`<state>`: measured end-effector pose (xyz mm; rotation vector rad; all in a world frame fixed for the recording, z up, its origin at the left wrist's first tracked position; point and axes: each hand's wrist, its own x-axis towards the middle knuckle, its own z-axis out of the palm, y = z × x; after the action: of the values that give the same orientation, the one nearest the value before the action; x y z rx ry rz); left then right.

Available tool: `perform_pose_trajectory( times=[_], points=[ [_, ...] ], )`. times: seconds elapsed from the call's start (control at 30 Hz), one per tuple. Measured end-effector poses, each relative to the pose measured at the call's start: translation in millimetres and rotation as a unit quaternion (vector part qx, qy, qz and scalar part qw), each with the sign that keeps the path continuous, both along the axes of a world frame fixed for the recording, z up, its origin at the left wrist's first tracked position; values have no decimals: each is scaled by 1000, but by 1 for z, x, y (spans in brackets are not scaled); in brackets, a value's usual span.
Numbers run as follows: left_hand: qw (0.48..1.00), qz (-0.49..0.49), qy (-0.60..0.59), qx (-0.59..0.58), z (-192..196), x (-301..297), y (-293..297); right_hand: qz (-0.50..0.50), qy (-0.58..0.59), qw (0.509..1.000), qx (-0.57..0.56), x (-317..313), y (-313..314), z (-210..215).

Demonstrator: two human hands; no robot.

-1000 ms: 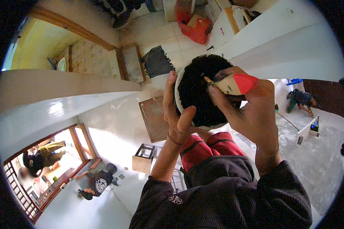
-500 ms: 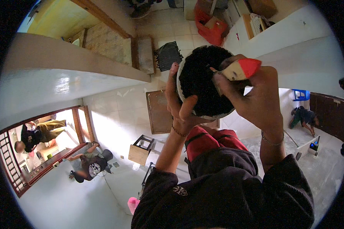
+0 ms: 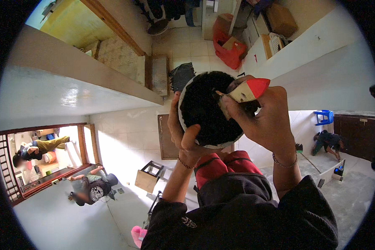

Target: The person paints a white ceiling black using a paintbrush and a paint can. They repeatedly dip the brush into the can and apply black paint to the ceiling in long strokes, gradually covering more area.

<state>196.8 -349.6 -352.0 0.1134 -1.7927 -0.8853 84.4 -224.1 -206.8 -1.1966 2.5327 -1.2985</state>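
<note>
your left hand point(image 3: 186, 143) holds a round tub point(image 3: 214, 146) out in front of you. your thumb goes over its white rim and your fingers wrap the outside, so the side of the tub is pinched between them. the inside of the tub looks all black. your right hand point(image 3: 263, 121) is over the right part of the tub. its thumb and fingers pinch a tool with a cream handle point(image 3: 243, 93) and a red end. the red end points to the right of the tub, and the other end is over the black inside. i cannot tell if it touches the black.

your red shorts point(image 3: 237, 164) are on the near side of the tub. a dark mat point(image 3: 182, 77) lies past the tub, a bit left. a red bag point(image 3: 227, 48) sits farther past the tub. a blue stool point(image 3: 323, 117) and a crouching person point(image 3: 327, 141) are well right of the tub.
</note>
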Motion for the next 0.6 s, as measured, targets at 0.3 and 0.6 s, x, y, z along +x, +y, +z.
perform_pose_trajectory(
  times=[0.3, 0.6],
  points=[
    [999, 34, 4, -35, 32, 7, -4, 66, 124, 990, 29, 4, -8, 30],
    [994, 66, 34, -81, 115, 7, 5, 84, 100, 985, -112, -2, 12, 108]
  ],
)
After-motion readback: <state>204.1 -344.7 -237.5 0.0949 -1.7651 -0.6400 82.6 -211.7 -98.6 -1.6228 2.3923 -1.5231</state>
